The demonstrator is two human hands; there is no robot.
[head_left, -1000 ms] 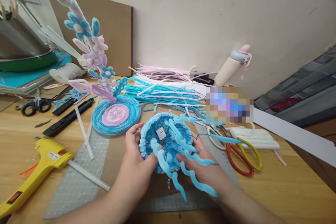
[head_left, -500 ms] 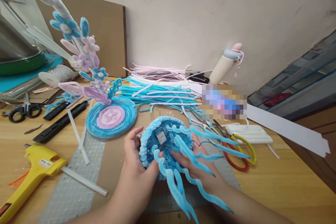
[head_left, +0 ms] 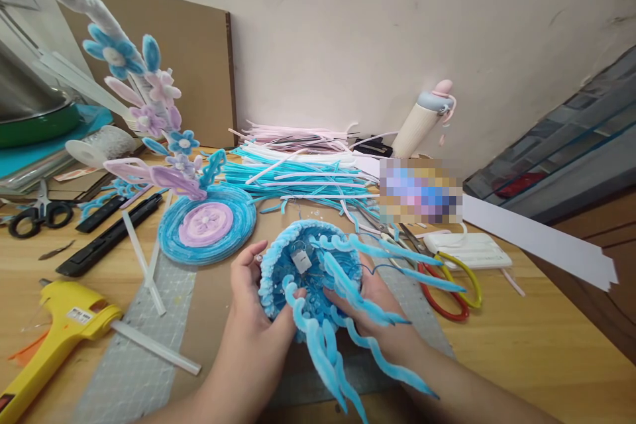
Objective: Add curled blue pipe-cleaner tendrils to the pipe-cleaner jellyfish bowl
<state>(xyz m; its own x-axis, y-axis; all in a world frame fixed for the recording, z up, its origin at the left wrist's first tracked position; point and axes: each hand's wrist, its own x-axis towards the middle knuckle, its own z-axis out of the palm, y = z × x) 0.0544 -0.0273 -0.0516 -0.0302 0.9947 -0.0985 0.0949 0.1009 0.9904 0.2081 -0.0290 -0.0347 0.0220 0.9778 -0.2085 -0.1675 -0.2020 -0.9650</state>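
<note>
Both hands hold a blue pipe-cleaner jellyfish (head_left: 268,278), its hollow underside turned toward me. My left hand (head_left: 258,324) grips the left rim, thumb pressed on the inner edge. On the right side my right hand (head_left: 368,311) clasps the bowl, its thumb reaching inside and partly hidden by tentacles. Several curly light-blue tentacles (head_left: 318,344) hang out toward the front and right. Inside the bowl sits a small white box (head_left: 301,261) with thin wires around it. Fingers behind the bowl are hidden.
Behind lie blue pipe cleaners (head_left: 308,179) and a flower-decorated stand (head_left: 163,232). A yellow glue gun (head_left: 74,318) and black scissors (head_left: 44,215) are at left. Red-and-yellow-handled scissors (head_left: 450,308), a white power strip (head_left: 470,250) and a cream bottle (head_left: 420,122) stand or lie at right.
The view has shifted slightly, so everything sits a little further left. Both hands keep their grip on the jellyfish, with barely any change in its pose.
</note>
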